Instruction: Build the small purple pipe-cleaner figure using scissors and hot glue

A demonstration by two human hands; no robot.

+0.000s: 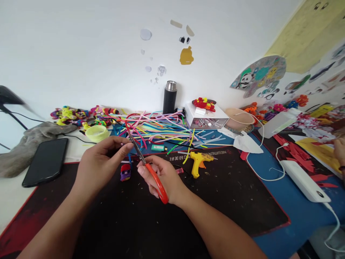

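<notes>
My right hand (163, 176) grips a pair of scissors (156, 181) with red handles, their blades pointing up and to the left. My left hand (104, 162) is closed in a pinch beside the blades; whatever lies between its fingertips is too small or hidden to make out. Just below the scissors, a small purple and red figure (125, 173) rests on the black mat (121, 223), with a blue strip near it. Behind both hands lies a loose pile of colourful pipe cleaners (156, 126). A yellow glue gun (199, 162) lies to the right of my right hand.
A phone (45, 162) and a light green bowl (97, 133) are on the left. At the back stand a black thermos (170, 98) and a white box (207, 117). A white power bank (304, 181) with cables lies right; another person's hand (340, 149) shows at the right edge.
</notes>
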